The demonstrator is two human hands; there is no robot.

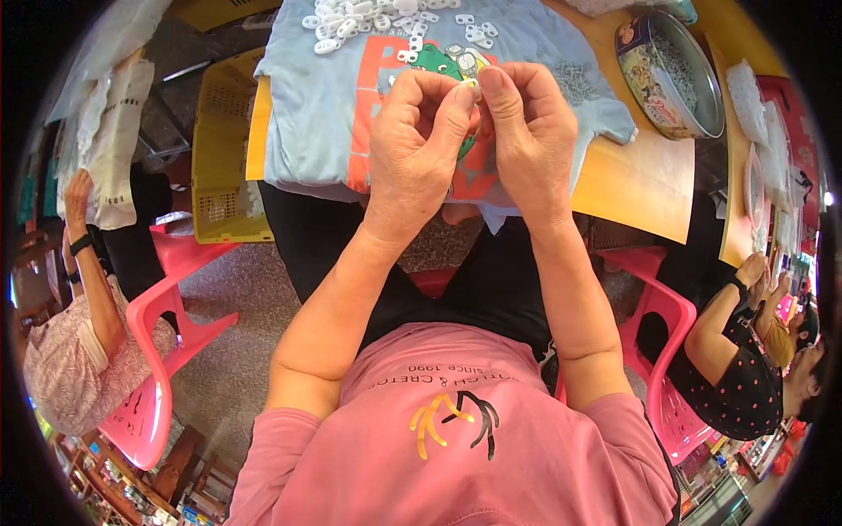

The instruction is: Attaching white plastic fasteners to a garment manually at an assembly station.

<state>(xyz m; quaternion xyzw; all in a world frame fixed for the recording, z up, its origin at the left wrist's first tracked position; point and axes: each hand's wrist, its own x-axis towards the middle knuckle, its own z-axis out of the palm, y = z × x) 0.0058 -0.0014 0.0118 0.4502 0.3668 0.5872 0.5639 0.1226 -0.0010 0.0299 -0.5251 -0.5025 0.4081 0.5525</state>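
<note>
My left hand (412, 149) and my right hand (535, 149) meet above a light blue T-shirt (307, 123) spread over the table. Thumbs and forefingers of both are pinched around a small white plastic piece (472, 84), mostly hidden by the fingertips. Beyond my hands lies a pile of white plastic pieces (351, 19), oval with holes in them. A few more white pieces (481, 35) lie apart to the right of the pile. Small grey metal parts (574, 83) are heaped on the shirt past my right hand, too small to name.
A round printed tin (645, 83) holding many metal parts stands on the wooden table (636, 188) at right. At left is a yellow plastic crate (232, 230). Pink chairs (153, 386) and other people (88, 351) are on both sides.
</note>
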